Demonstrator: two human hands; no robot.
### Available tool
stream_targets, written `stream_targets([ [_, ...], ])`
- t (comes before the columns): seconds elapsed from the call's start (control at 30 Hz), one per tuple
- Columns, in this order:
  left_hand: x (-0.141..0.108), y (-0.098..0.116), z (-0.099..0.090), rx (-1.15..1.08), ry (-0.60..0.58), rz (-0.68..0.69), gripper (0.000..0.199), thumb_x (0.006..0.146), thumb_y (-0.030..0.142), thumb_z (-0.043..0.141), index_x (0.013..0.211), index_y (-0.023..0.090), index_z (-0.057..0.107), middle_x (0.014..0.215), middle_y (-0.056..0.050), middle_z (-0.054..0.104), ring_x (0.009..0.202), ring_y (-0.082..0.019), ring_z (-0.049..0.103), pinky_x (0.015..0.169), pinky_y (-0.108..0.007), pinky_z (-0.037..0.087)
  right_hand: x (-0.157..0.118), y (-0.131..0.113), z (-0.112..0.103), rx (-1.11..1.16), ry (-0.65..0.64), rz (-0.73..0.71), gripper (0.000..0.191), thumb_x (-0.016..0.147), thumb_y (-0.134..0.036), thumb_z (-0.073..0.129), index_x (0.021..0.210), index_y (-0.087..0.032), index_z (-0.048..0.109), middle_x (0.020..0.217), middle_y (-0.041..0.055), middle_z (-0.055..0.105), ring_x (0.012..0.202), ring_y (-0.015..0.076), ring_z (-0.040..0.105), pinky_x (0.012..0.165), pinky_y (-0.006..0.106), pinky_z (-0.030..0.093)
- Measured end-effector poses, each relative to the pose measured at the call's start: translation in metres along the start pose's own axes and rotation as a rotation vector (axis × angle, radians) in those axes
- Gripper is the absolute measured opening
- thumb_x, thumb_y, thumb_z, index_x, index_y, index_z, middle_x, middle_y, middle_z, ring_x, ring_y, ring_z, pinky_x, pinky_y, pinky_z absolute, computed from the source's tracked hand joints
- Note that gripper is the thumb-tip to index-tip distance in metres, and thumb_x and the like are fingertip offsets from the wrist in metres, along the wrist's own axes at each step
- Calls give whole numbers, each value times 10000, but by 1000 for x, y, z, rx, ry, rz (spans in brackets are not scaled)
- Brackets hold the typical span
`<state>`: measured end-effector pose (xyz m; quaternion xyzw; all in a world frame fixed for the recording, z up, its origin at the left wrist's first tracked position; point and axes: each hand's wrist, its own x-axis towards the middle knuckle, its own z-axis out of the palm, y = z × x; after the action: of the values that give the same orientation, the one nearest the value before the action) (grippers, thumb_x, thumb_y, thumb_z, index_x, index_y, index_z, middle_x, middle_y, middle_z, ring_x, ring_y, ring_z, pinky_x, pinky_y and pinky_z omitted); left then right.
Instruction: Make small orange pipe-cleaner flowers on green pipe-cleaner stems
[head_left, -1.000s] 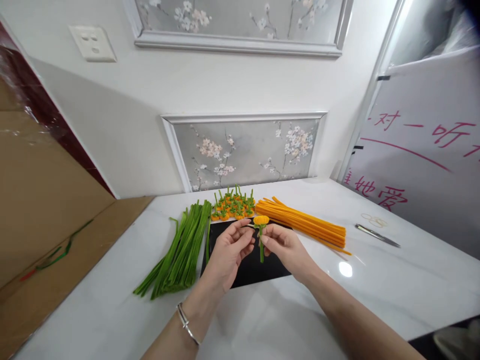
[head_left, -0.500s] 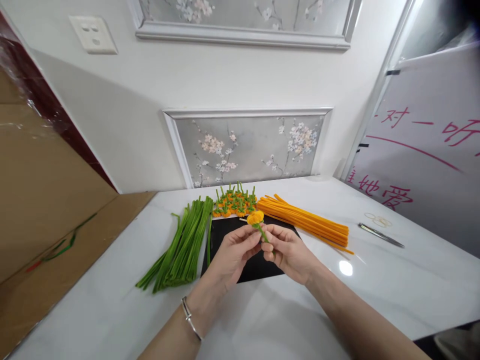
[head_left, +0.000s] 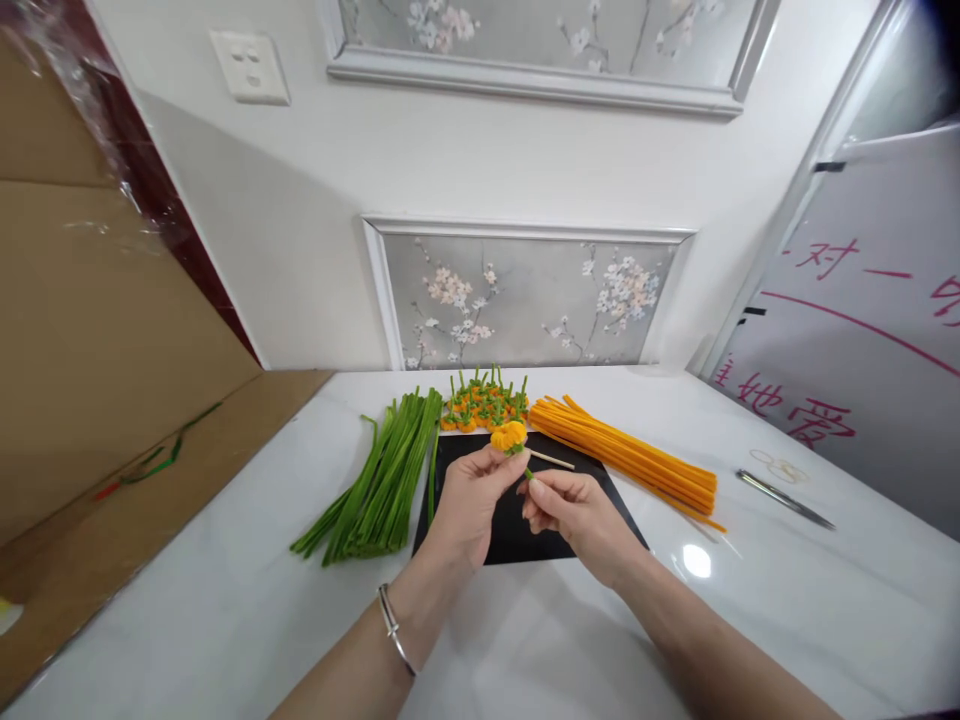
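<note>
An orange pipe-cleaner flower (head_left: 508, 436) with a green base is pinched in my left hand (head_left: 474, 496), its head facing up above the fingertips. My right hand (head_left: 577, 515) grips the flower's short green stem between thumb and fingers, just right of the left hand. Both hands are over a black mat (head_left: 517, 535). A thin pale stick (head_left: 551, 459) lies on the mat behind my right hand. Behind the mat stand several finished orange flowers (head_left: 486, 402), heads down with green stems pointing up.
A bundle of green pipe cleaners (head_left: 382, 480) lies left of the mat, an orange bundle (head_left: 626, 452) to its right. Farther right are tweezers (head_left: 785, 499) and thin rubber bands (head_left: 780, 465). Cardboard (head_left: 112, 480) borders the white table (head_left: 225, 600) at left; a panelled wall (head_left: 315, 270) closes the back.
My left hand now holds the flower just under its head, and my right hand has shifted down and right along the stem. The pale stick shows more. The camera view has turned slightly left.
</note>
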<state>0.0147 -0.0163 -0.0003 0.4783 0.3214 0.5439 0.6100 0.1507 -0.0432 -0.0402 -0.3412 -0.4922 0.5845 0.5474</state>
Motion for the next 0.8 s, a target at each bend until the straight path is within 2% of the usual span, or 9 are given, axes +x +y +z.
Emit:
stream_targets([
  [0.13, -1, -2, 0, 35, -43, -6, 242, 718, 326, 775, 617, 124, 688, 644, -8, 623, 659, -110, 551, 706, -258, 445, 0, -1, 0, 51, 12, 1, 305, 808, -452, 707, 772, -150, 703, 654, 3, 636, 570, 76, 526, 588, 219, 423],
  [0.23, -1, -4, 0, 63, -48, -14, 204, 720, 305, 765, 762, 116, 703, 778, -39, 661, 721, -122, 587, 743, -268, 472, -1, -1, -2, 115, 21, -2, 283, 808, -441, 712, 780, -160, 699, 631, -10, 620, 557, 72, 517, 573, 210, 416],
  [0.3, 1, -6, 0, 90, -2, 39, 280, 689, 250, 778, 925, 137, 679, 876, -48, 666, 791, -137, 617, 772, -273, 493, -1, -1, -3, 141, 30, 5, 275, 804, -436, 717, 783, -163, 702, 613, -17, 609, 544, 70, 511, 563, 207, 412],
  [0.37, 3, -9, -2, 138, 30, 144, 449, 676, 198, 774, 1095, 185, 613, 1017, -56, 649, 832, -137, 631, 779, -272, 515, -1, -1, -3, 139, 46, 10, 276, 798, -438, 721, 786, -163, 707, 595, -20, 601, 532, 69, 506, 557, 207, 410],
  [0.43, 5, -11, -4, 198, 26, 242, 504, 699, 185, 749, 1168, 226, 567, 1167, -64, 607, 849, -127, 636, 780, -265, 530, -2, 0, -3, 105, 64, 4, 285, 796, -444, 721, 788, -160, 712, 588, -18, 602, 530, 71, 508, 553, 207, 408],
  [0.5, 7, -12, -7, 262, 15, 301, 419, 744, 202, 713, 1142, 226, 586, 1207, -62, 601, 876, -128, 640, 801, -262, 534, -2, 0, -2, 61, 74, -5, 293, 801, -452, 713, 800, -159, 717, 587, -15, 607, 533, 74, 514, 554, 209, 408],
  [0.6, 8, -11, -9, 332, 45, 328, 294, 781, 229, 680, 1071, 190, 652, 1074, -53, 673, 904, -154, 653, 840, -278, 535, -3, 1, 0, 36, 73, 2, 299, 808, -458, 703, 806, -160, 719, 584, -15, 610, 532, 72, 515, 555, 207, 404],
  [0.8, 8, -6, -9, 267, 81, 283, 288, 775, 262, 676, 1045, 182, 736, 1044, -44, 703, 877, -169, 672, 819, -308, 574, -3, 0, 1, 57, 72, 2, 306, 809, -466, 700, 799, -161, 715, 573, -20, 602, 521, 64, 505, 549, 202, 394],
])
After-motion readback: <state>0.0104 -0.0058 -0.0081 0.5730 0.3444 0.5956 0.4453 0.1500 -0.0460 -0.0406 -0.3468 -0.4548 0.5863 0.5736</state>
